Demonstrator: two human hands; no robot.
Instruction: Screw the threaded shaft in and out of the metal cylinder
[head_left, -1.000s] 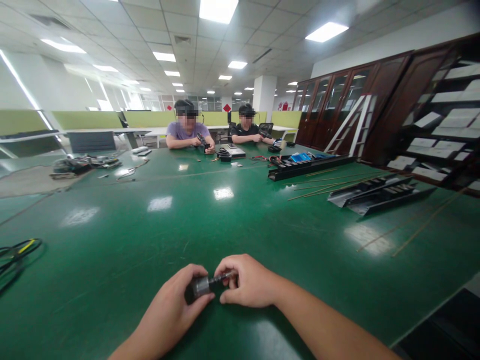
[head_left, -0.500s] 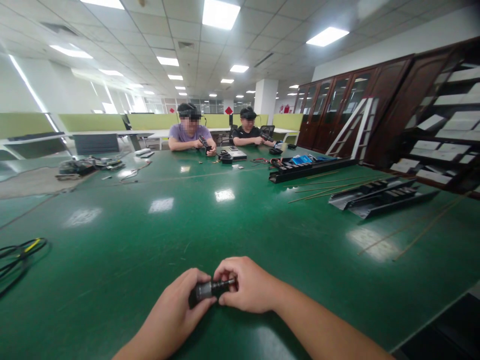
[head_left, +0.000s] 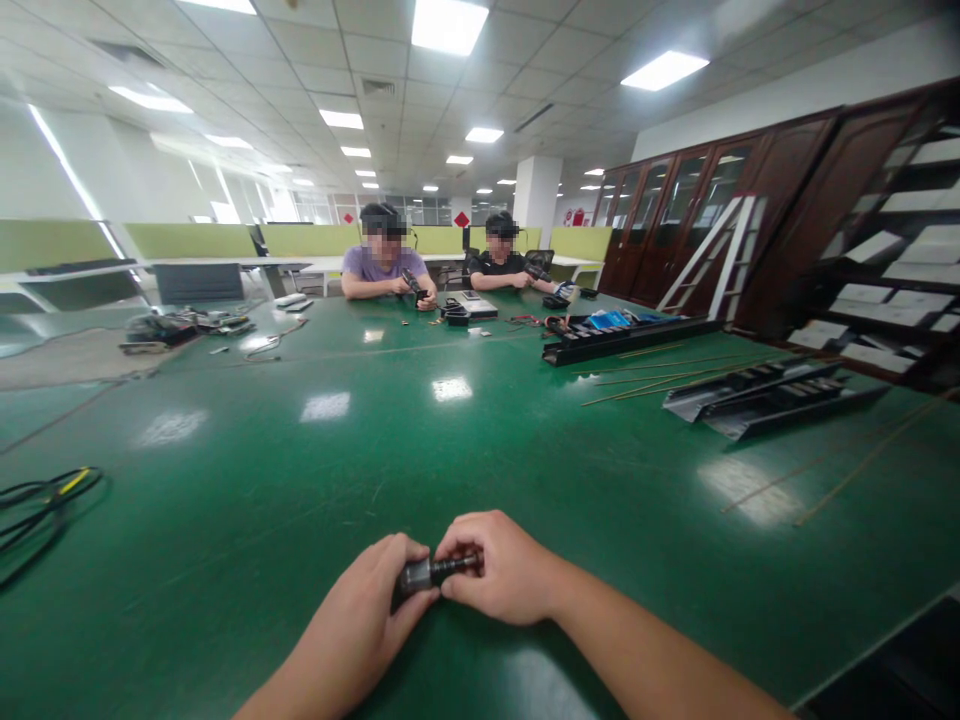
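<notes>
Low over the near part of the green table, both hands meet on a dark cylindrical metal part [head_left: 417, 576] with a thinner, stepped shaft. My left hand [head_left: 371, 610] is wrapped round its thick body from the left, thumb below and fingers above. The shaft points right, and my right hand [head_left: 499, 570] pinches its end between thumb and fingers. The part lies roughly level. My left fingers hide its left end, and my right fingers cover the shaft's tip, so what else they may hold does not show.
The green table [head_left: 390, 450] stretches ahead. A black cable [head_left: 45, 510] lies left. Metal channels [head_left: 772, 400] and thin rods [head_left: 637, 390] are on the right. Two people sit at the far side, each holding a dark tool. A white ladder [head_left: 712, 255] stands by the cabinets.
The whole view has shifted slightly. My hands keep their hold on the metal part, the right fingers still at its shaft; little else differs.
</notes>
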